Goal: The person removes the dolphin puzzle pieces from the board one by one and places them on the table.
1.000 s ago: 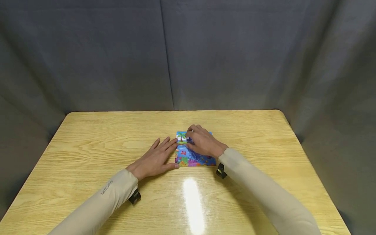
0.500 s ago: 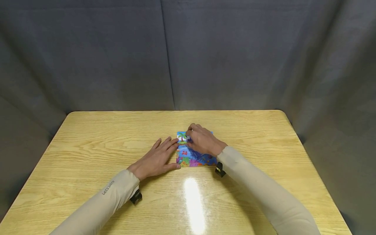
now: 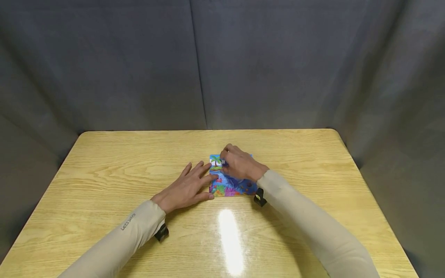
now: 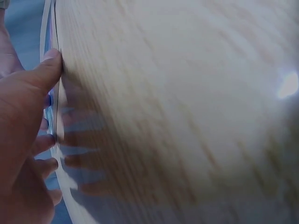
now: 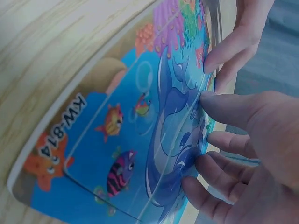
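Observation:
A colourful sea-picture puzzle board [image 3: 227, 190], with dolphins, fish, coral and a palm tree, lies flat on the table. In the right wrist view the board [image 5: 114, 100] shows straight seams, a light rim and the print "KW-814". My left hand [image 3: 185, 189] lies spread at its left edge, one fingertip over the picture and the thumb at the near corner. In the left wrist view the left hand [image 4: 23, 126] is seen side-on. Above the board's upper part, my right hand [image 3: 240, 164] bends its fingers down to the picture. Whether the right hand [image 5: 252, 140] pinches a piece is hidden.
The pale wooden table [image 3: 121, 162] extends around the board, with a bright light reflection [image 3: 230, 243] near its front. Grey curtains [image 3: 139, 69] hang behind it and at both sides. A black strap [image 3: 161, 233] sits at the left wrist.
A left finger has moved right, onto the picture beside the red crab. The right hand has stayed nearly in place with small finger shifts, and the dolphin shows more clearly below it.

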### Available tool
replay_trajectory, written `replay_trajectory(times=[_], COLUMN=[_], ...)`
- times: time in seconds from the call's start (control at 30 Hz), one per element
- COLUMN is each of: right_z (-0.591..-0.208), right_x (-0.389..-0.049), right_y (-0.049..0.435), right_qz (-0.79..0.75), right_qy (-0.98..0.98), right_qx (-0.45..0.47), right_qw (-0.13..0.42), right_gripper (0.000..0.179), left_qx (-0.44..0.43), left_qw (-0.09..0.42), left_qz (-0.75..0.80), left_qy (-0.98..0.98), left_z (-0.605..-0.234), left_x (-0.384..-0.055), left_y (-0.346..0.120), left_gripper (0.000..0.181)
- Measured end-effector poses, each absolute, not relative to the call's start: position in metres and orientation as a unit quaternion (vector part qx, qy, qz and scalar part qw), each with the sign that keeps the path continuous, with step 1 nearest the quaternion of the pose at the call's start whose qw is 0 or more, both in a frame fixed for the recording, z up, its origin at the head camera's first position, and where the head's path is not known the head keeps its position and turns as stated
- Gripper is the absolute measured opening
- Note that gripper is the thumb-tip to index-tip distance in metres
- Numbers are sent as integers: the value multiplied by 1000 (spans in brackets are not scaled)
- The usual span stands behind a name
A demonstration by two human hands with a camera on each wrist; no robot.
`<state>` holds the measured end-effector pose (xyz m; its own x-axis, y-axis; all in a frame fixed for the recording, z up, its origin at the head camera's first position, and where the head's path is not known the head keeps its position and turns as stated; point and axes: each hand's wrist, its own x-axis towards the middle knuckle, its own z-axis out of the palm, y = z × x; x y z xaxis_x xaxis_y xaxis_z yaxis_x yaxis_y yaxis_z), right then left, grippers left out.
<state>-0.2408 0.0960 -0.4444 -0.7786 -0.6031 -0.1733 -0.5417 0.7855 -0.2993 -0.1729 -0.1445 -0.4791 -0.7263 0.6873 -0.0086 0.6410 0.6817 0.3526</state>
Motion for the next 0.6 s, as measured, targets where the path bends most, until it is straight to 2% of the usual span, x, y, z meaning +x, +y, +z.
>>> replay_trajectory(times=[0.3, 0.6], right_z=[-446, -445], right_x=[-243, -240], right_y=[97, 94], right_qz=[-138, -128], right_qy=[930, 939], right_qx=[-312, -290], right_qw=[133, 135], right_gripper=[36, 45], left_qx=[359, 355], left_qw=[79, 84], left_qz=[167, 171], left_qy=[915, 915], left_z=[-476, -478], left_x=[-173, -173], left_y=[-144, -145], left_gripper=[63, 63])
